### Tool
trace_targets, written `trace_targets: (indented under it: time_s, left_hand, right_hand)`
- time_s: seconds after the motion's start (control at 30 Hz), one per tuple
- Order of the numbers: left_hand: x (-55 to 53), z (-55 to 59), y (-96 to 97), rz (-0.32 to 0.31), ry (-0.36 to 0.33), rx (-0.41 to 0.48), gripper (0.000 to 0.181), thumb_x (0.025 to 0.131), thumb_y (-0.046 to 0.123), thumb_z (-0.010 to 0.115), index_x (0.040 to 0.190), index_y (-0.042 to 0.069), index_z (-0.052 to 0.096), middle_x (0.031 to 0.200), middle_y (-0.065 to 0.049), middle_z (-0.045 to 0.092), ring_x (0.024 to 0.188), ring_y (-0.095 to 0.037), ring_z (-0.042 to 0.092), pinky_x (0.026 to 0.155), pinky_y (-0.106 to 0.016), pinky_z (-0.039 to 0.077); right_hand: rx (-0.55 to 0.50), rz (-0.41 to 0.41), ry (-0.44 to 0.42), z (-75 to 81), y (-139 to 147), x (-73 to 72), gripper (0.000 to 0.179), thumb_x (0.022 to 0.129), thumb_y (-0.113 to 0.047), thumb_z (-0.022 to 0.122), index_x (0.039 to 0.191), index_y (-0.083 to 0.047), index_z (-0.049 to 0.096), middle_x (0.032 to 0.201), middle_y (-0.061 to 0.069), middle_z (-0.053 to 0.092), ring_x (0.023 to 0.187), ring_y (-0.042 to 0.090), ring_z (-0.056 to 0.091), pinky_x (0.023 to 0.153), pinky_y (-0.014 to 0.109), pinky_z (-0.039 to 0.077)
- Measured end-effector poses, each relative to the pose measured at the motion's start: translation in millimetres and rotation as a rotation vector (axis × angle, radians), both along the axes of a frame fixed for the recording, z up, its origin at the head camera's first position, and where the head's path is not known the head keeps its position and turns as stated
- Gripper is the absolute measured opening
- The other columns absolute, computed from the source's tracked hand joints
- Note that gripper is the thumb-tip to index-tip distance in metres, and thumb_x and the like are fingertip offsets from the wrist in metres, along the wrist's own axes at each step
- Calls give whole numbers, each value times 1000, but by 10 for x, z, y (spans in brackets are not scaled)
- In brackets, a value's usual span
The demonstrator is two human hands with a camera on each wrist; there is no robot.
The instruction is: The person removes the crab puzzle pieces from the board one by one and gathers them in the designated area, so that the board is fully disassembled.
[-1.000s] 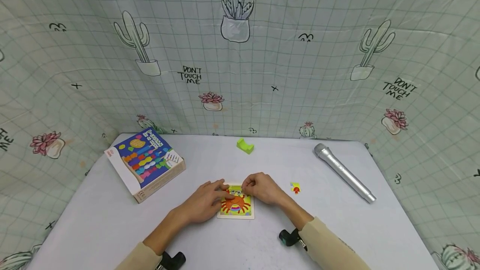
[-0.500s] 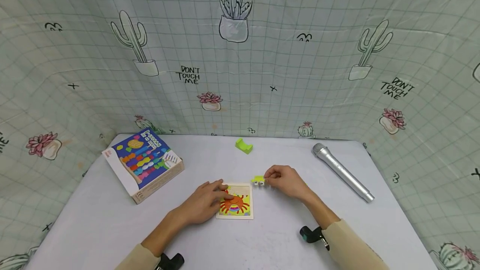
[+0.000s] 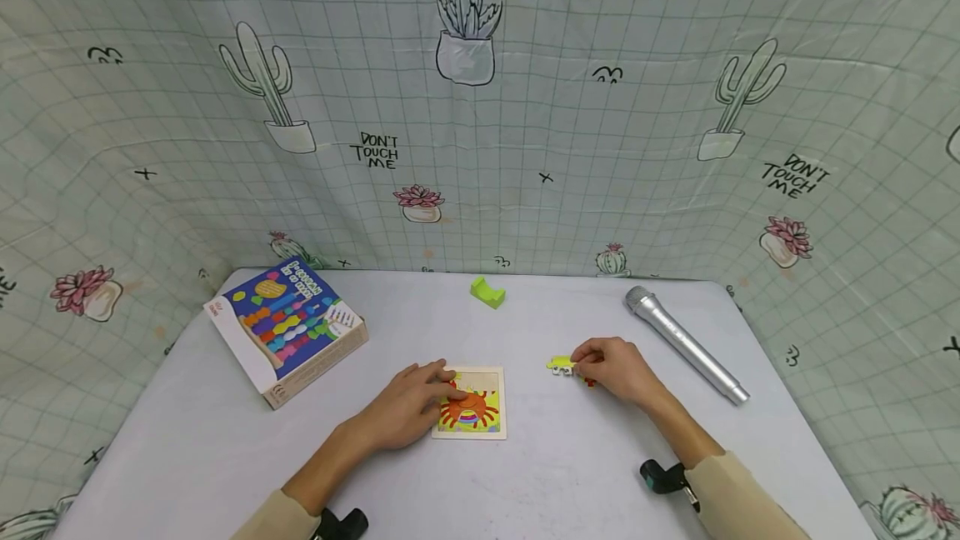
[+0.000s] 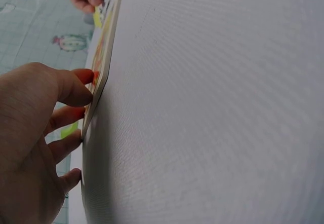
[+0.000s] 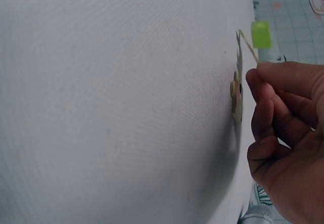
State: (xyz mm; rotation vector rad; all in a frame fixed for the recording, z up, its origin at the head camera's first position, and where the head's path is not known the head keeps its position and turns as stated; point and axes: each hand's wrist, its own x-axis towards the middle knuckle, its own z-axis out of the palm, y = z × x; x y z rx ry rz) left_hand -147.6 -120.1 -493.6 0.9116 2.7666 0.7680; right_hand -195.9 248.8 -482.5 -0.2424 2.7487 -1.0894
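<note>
A square crab jigsaw puzzle [image 3: 471, 417] in a pale wooden frame lies on the white table. My left hand [image 3: 401, 408] rests on its left side, fingers spread over the frame and the picture. To the right of the puzzle, my right hand [image 3: 617, 369] pinches a yellow puzzle piece [image 3: 559, 364] printed with eyes between thumb and fingertips. In the right wrist view this piece [image 5: 247, 45] appears edge-on, tilted to the table. Under the right hand lies a second puzzle piece [image 5: 236, 100], mostly hidden by the fingers in the head view. The puzzle's upper part shows bare wood.
A blue and white toy box [image 3: 288, 327] lies at the back left. A light green curved block [image 3: 487, 292] sits near the back edge. At the right lies a silver microphone [image 3: 686, 344]. A patterned cloth [image 3: 480, 148] hangs behind the table.
My right hand has lifted the eyes piece out of the puzzle's upper part and carried it right, beside the loose piece. My left hand has stayed on the puzzle.
</note>
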Motion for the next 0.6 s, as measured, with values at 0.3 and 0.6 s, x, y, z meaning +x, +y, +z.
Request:
trace_targets:
  time_s: [0.3, 0.6]
  left_hand:
    - [8, -9, 1, 15, 13, 6, 36, 93, 7, 59, 123, 20, 74, 141, -6, 57, 146, -32, 36, 117, -58, 25]
    - [15, -20, 7, 17, 21, 13, 36, 92, 6, 59, 122, 19, 75, 140, -6, 58, 146, -33, 37, 117, -59, 25]
  right_hand:
    - [59, 44, 49, -24, 3, 33, 7, 90, -12, 72, 97, -9, 74, 78, -4, 67, 67, 10, 59, 60, 26, 47]
    - [111, 84, 111, -75, 11, 6, 4, 88, -12, 73, 91, -12, 73, 75, -6, 60, 70, 11, 52, 62, 25, 42]
